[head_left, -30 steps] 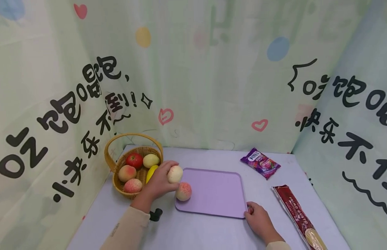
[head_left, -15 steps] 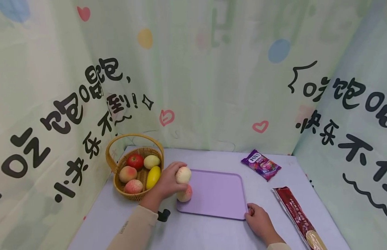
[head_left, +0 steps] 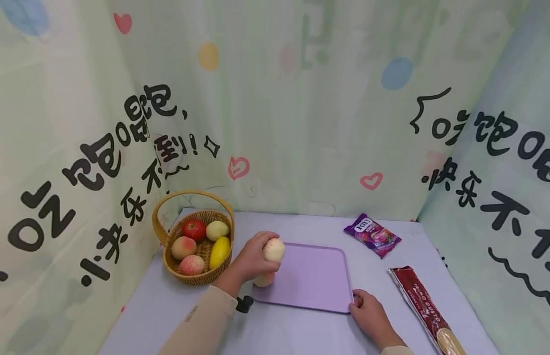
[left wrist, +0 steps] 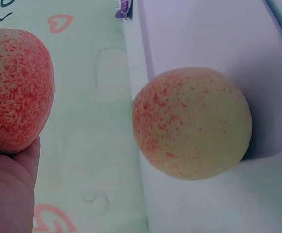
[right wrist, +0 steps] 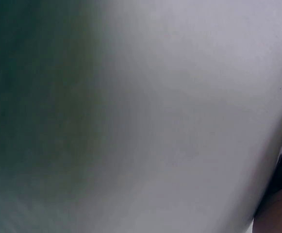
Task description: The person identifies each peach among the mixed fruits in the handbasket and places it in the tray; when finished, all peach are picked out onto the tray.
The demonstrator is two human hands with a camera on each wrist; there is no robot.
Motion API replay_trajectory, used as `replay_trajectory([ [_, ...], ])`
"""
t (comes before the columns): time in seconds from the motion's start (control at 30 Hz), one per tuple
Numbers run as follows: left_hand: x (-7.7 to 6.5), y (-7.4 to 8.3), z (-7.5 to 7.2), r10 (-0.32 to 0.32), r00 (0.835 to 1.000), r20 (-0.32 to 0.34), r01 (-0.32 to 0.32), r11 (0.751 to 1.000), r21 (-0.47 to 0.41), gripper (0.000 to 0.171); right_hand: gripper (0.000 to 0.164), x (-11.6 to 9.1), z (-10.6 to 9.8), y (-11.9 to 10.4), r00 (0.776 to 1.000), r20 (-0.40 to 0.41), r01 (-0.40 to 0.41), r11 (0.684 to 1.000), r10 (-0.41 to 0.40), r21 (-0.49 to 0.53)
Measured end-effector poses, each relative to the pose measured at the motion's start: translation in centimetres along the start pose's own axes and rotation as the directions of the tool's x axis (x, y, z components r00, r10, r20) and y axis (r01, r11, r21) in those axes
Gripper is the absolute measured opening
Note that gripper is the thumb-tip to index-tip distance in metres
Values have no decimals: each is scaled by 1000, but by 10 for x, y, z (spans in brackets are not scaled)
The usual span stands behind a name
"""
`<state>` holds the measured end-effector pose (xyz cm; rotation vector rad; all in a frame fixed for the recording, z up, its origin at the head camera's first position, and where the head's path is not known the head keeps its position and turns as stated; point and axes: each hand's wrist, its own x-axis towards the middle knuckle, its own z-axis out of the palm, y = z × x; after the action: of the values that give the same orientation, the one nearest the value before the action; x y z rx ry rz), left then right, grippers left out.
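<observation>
My left hand (head_left: 253, 257) grips a peach (head_left: 274, 250), thumb below and fingers over the top, above the left part of a purple tray (head_left: 316, 276). Speckled red skin of this held peach (left wrist: 15, 92) fills the left side of the left wrist view. A second peach (head_left: 263, 280) sits in the tray's front left corner, partly hidden by the hand in the head view. At the front right corner, my right hand (head_left: 370, 313) holds the tray's edge between thumb and curled fingers. Only a bit of that hand (right wrist: 279, 208) shows in the right wrist view.
A wicker basket (head_left: 192, 280) at the back left holds a red apple (head_left: 194, 230), peaches and yellow fruit. Behind the tray to the right lies a purple candy bag (head_left: 373, 235). A long red spaghetti packet (head_left: 423, 305) lies at the right. Printed cloth walls enclose the table.
My left hand has carried the peach rightward from beside the basket to over the tray, now covering part of the other peach. The right hand stays at the tray's corner.
</observation>
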<state>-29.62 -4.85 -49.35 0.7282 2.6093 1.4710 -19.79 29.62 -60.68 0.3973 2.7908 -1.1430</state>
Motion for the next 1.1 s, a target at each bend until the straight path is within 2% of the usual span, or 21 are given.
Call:
replay_trajectory([
  [0.27,10,-2,17,-3,1000,11,3,1000,10,67,46,-2,0,0,1000,-5,2,1000,-2,16],
  [0.47,16,-3,24,-11,1000,8,11,999,34,67,47,-1,1,1,1000,2,1,1000,-1,21],
  [0.7,23,-3,34,-9,1000,-3,9,1000,21,68,47,-2,-1,1,1000,-15,24,1000,-24,13],
  [1.1,30,-4,49,-110,994,18,111,992,-69,71,45,-3,0,-1,999,-29,37,999,-37,8],
])
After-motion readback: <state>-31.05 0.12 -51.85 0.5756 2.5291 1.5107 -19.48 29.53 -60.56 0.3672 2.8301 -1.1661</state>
